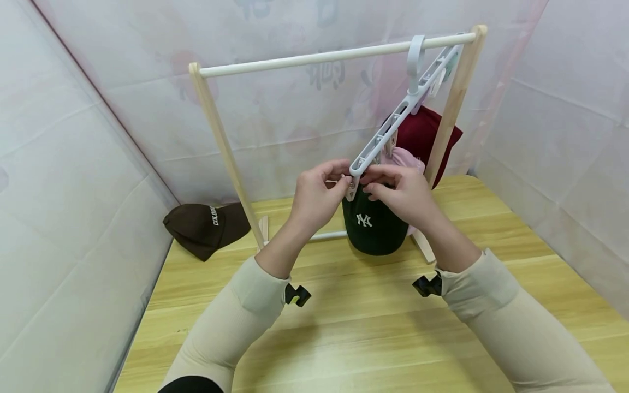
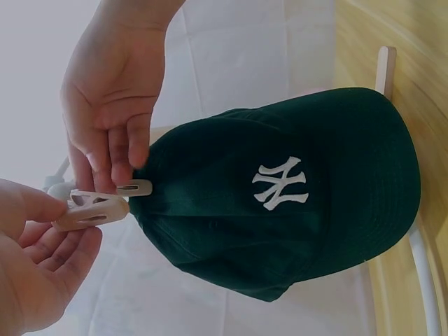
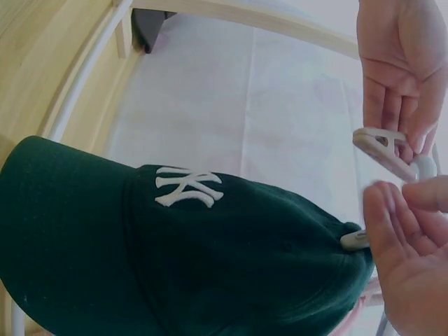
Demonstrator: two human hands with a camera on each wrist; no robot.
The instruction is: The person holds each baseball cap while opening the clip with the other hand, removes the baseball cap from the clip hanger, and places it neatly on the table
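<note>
At the near end of the slanting grey clip hanger [image 1: 393, 128], your two hands are meeting, and much of the contact is being hidden there. Your left hand [image 1: 314, 194] is pinching a pale clip [image 2: 94, 210] between thumb and fingers; your right hand [image 1: 400, 191] is pressing its fingertips [image 2: 129, 157] on a second pale clip [image 2: 134, 187] at the top edge of the dark green cap [image 1: 373, 224], and whether that clip is already biting the fabric is hard to make out. The head view is showing only knuckles over both clips.

The dark green cap, bearing a white embroidered monogram [image 1: 364, 220], is hanging crown-up just below your hands, its brim pointing down toward the worktop [image 1: 344, 327], between the legs of the wooden rack [image 1: 216, 125].

Behind your right hand, a pink cap [image 1: 405, 157] and a dark red cap [image 1: 425, 134] are hanging from the same hanger, each largely covered by your hand and the hanger. The hanger's hook is looping over the white rail [image 1: 334, 54] near the right post.

Left of the rack, a brown cap [image 1: 203, 226] is lying on the worktop against the pale sheeted wall [image 1: 73, 164]; its lettering is cut short by the fold. Black clasps are showing at both of your beige sleeves [image 1: 236, 316].
</note>
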